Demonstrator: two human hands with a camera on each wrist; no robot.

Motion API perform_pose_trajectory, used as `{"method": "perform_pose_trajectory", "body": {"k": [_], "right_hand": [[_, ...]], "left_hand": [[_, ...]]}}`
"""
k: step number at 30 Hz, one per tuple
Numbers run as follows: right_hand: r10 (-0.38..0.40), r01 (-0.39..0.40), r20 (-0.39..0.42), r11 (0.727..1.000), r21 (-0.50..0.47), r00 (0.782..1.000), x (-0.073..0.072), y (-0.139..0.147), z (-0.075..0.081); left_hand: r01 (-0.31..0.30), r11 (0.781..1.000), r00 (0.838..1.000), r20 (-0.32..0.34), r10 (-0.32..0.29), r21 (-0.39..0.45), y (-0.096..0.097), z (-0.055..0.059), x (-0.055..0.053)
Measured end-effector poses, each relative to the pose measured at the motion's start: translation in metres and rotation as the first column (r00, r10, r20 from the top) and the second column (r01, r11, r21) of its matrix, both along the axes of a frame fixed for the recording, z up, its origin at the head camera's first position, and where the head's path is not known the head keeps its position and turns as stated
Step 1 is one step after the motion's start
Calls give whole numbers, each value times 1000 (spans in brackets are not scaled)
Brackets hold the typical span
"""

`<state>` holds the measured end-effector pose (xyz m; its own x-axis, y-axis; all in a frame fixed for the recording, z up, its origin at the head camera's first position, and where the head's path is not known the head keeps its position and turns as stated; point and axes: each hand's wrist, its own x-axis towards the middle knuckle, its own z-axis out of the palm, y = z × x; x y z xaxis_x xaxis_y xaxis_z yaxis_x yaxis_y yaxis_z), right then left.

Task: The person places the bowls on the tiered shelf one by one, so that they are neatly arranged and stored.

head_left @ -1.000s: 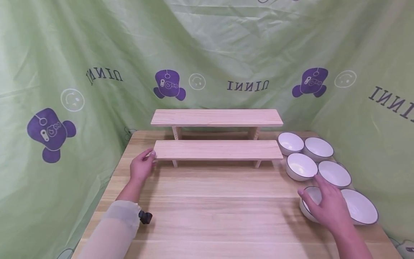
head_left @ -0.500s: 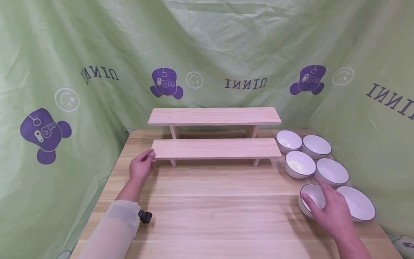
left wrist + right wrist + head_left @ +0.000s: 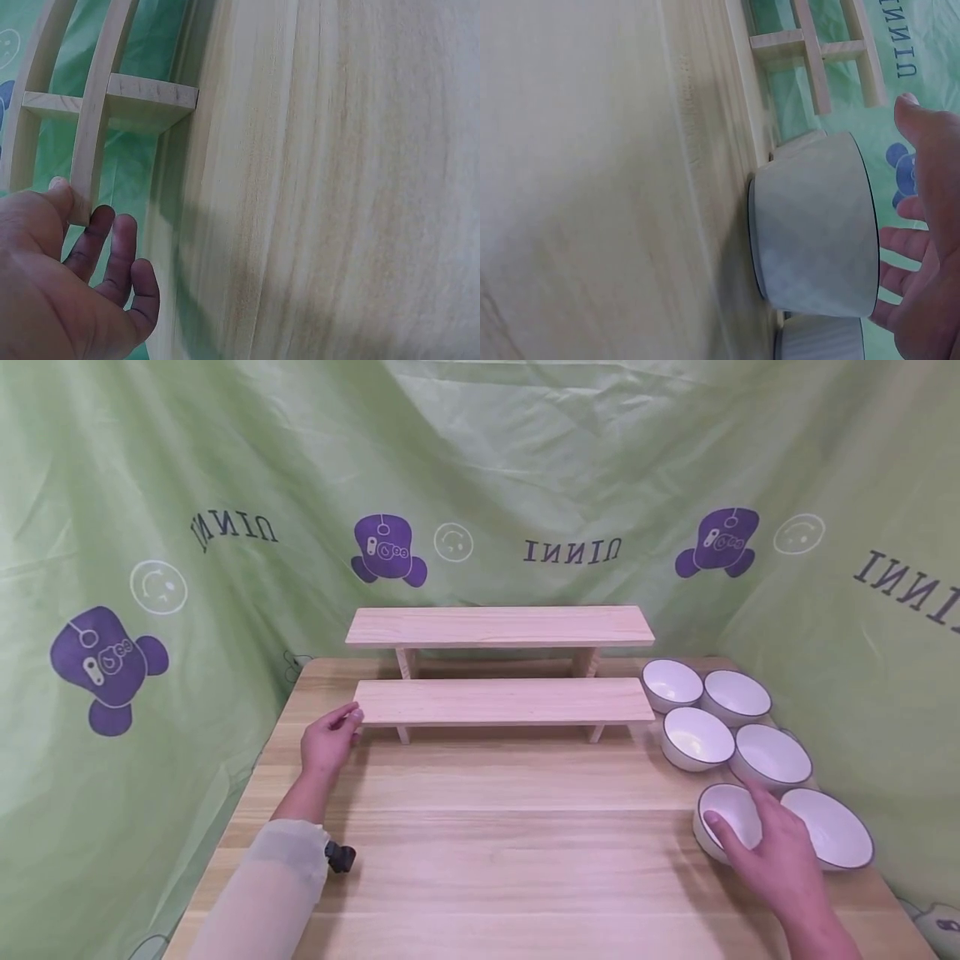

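My left hand [image 3: 328,743] pinches the left front corner of the lower shelf board [image 3: 502,702] of a two-tier pale wooden rack. In the left wrist view the thumb lies over the board end [image 3: 88,169], with a finger below it and the others loosely bent. At the right, my right hand [image 3: 783,852] hovers over the nearest small white bowl [image 3: 723,814], covering part of it. Its thumb and fingers are spread apart. From the right wrist view, the thumb stands above the dark rim of that bowl [image 3: 814,225], and the other fingers show beyond the rim.
Several more dark-rimmed white bowls stand in two rows along the table's right edge, among them a small bowl [image 3: 697,737] and a large bowl [image 3: 832,831]. The rack's upper shelf [image 3: 498,626] stands behind the lower one. Green printed cloth [image 3: 495,460] surrounds the wooden table [image 3: 480,860].
My right hand has shifted slightly, its thumb and forefinger sitting lower over the nearest small bowl. The left hand stays on the shelf corner. The head view has tilted a little.
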<state>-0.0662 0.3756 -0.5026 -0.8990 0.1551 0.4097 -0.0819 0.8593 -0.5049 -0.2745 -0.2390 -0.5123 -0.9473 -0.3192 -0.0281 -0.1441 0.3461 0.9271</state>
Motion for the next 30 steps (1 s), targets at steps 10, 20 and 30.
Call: {"method": "perform_pose_trajectory", "body": {"k": [10, 20, 30], "right_hand": [[-21, 22, 36, 999, -24, 999, 1, 3, -5], [-38, 38, 77, 999, 5, 996, 6, 9, -10], [-75, 66, 171, 996, 57, 982, 11, 12, -12]], "left_hand": [[-18, 1000, 1000, 1, 18, 9, 2, 0, -1], [-27, 1000, 1000, 4, 27, 4, 4, 3, 2], [-37, 999, 999, -8, 37, -10, 6, 0, 2]]}}
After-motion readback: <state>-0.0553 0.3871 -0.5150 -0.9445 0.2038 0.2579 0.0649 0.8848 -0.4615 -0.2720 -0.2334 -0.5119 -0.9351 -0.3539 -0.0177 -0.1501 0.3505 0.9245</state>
